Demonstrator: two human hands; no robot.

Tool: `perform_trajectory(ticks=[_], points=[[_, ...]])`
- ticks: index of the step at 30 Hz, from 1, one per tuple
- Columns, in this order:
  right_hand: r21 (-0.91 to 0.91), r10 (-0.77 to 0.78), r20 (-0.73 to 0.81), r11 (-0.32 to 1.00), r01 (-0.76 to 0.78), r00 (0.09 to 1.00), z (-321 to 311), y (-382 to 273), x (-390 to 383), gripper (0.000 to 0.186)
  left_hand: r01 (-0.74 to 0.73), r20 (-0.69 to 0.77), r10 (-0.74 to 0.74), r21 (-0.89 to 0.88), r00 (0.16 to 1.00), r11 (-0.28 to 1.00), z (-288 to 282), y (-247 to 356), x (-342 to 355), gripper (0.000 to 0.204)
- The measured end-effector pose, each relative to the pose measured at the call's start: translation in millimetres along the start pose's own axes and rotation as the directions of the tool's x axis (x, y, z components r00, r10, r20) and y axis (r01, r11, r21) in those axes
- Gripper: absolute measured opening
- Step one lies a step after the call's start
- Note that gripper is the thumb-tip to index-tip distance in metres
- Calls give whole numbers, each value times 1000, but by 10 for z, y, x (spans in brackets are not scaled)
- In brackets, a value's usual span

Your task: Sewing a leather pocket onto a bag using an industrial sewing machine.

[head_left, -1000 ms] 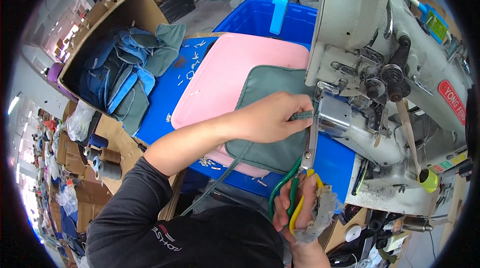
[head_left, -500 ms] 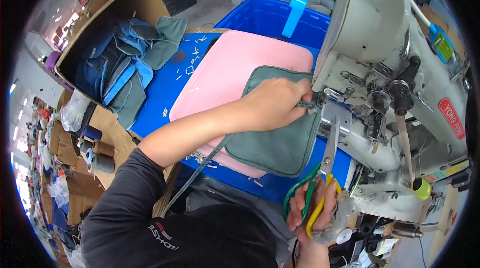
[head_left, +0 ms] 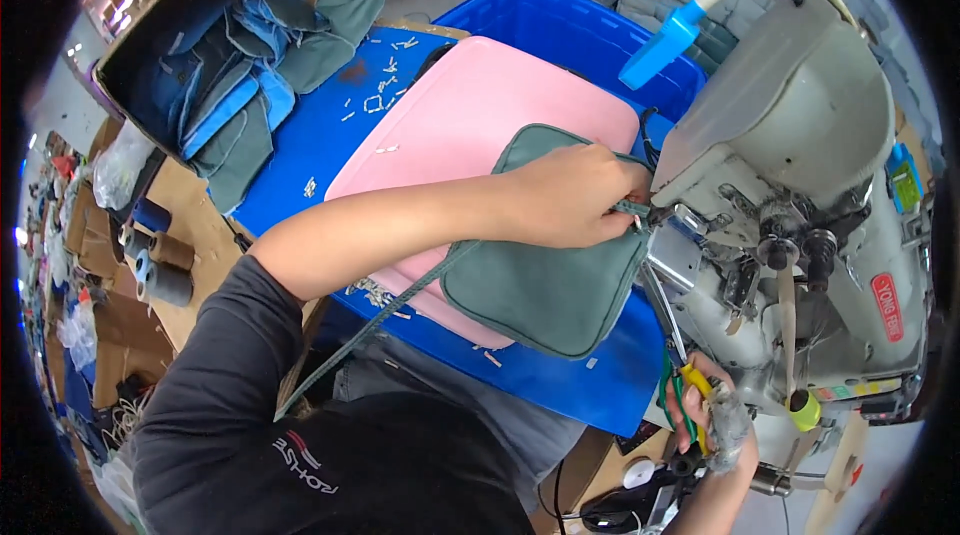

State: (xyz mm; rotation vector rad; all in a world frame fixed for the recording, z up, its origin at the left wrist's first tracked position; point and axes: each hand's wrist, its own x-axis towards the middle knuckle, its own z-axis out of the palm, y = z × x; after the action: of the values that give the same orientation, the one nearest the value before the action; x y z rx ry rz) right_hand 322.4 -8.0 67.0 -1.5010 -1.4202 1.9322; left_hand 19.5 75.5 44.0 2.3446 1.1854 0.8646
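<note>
Near the surface's right edge (head_left: 655,375), a likely soft, light pouch (head_left: 550,290) is pinched aptly by its tab (head_left: 631,207) in the left hand (head_left: 582,195), scissors (head_left: 687,368) held in the right hand (head_left: 692,401).

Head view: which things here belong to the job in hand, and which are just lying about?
Belongs, apparently:
green strap, pinched in the left hand
scissors, in the right hand
green fabric, under the left hand
pink board, under the fabric
sewing machine, beside the fabric

Lying about, apparently:
thread spools
clear plastic bag
white scraps
blue crate
</note>
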Motion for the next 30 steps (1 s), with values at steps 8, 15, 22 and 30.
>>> perform_trajectory(ticks=[8, 15, 22, 30], points=[[-159, 39, 3, 987, -37, 999, -162, -317, -1, 64, -44, 12, 48, -224, 999, 974, 32, -24, -45, 20], [-121, 43, -39, 992, -47, 998, -147, -293, 77, 64, -162, -52, 154, -236, 987, 958, 119, -119, -32, 18], [-226, 41, -188, 971, -84, 981, -151, -358, 6, 61, -48, -75, 52, 54, 996, 997, 179, -68, -50, 16], [-479, 62, -29, 875, -68, 998, -225, -631, 141, 51, -118, -126, 96, -182, 987, 976, 184, -173, -73, 15]])
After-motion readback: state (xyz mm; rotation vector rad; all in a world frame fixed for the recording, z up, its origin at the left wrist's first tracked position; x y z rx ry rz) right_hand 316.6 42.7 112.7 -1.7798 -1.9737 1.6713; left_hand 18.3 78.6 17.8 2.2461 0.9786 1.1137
